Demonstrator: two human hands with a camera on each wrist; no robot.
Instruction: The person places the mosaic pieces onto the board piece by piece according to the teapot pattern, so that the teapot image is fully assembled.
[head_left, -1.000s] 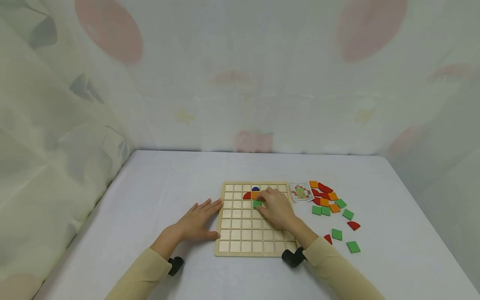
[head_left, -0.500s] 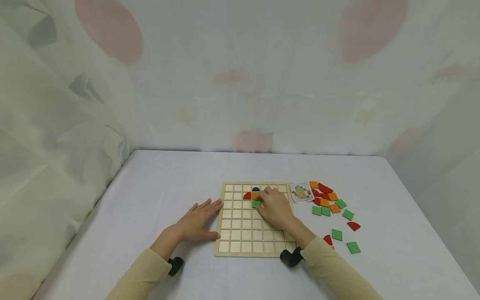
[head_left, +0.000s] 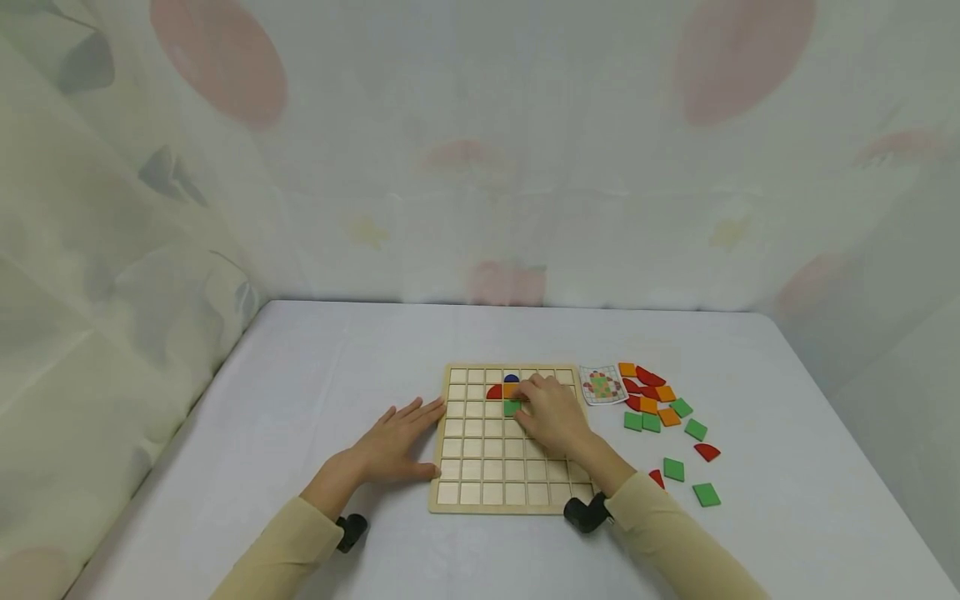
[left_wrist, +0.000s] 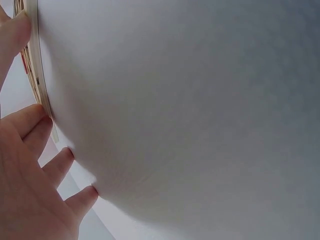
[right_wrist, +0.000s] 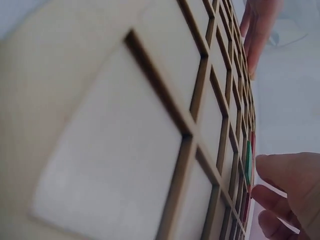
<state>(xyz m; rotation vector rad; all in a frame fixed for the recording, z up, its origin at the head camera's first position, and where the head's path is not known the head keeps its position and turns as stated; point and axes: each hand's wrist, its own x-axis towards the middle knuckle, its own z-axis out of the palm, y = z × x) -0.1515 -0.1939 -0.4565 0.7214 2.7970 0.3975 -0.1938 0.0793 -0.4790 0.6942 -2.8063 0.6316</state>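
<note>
Looks like a light, stiff green tile (head_left: 512, 408), lying in the wooden board (head_left: 492, 471) beside an orange tile (head_left: 510, 390); best held by opposite edges (thin, so easily fumbled). Pinched by bent fingers of the right hand (head_left: 553, 414). Touching the board's left edge with the spread left hand (head_left: 390, 450).

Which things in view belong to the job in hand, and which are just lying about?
Apparently part of the job:
Grid board
Green square tile at the right hand
Other placed pieces
Loose pieces, likely
Pattern card, likely

Not the job:
White tablecloth
Printed curtain
Black wrist devices
</note>
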